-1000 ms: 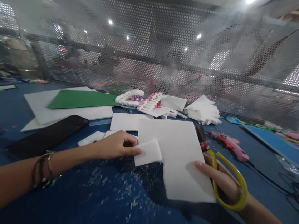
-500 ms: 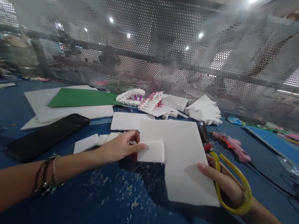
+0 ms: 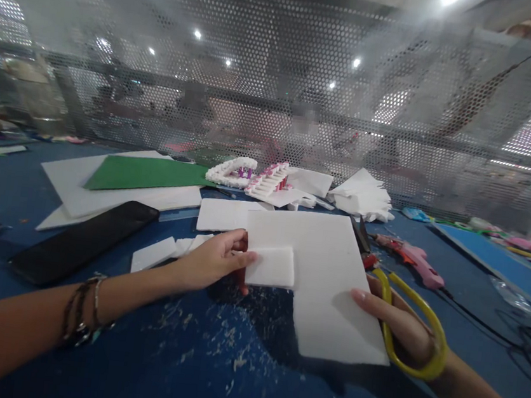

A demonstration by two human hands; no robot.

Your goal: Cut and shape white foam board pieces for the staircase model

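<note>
My left hand point(image 3: 213, 260) pinches a small white foam square point(image 3: 271, 266) and holds it against the cut-out corner of a large L-shaped white foam sheet point(image 3: 321, 275). My right hand point(image 3: 397, 326) grips that sheet at its lower right edge, thumb on top, while its fingers are threaded through the yellow handles of a pair of scissors point(image 3: 411, 327). The scissor blades point(image 3: 361, 239) point away behind the sheet. White foam crumbs point(image 3: 212, 333) lie on the blue table point(image 3: 141, 364) below the sheets.
A black phone point(image 3: 83, 239) lies at the left. White sheets and a green sheet point(image 3: 146, 174) lie behind it. A small foam model point(image 3: 255, 179) and a stack of white pieces point(image 3: 361, 200) sit at the back. A pink glue gun point(image 3: 412, 257) and cables point(image 3: 523, 330) are at the right. A perforated screen point(image 3: 278, 92) borders the table.
My left hand has turned the small foam square level and moved it right, up against the notch of the large sheet. My right hand has barely moved.
</note>
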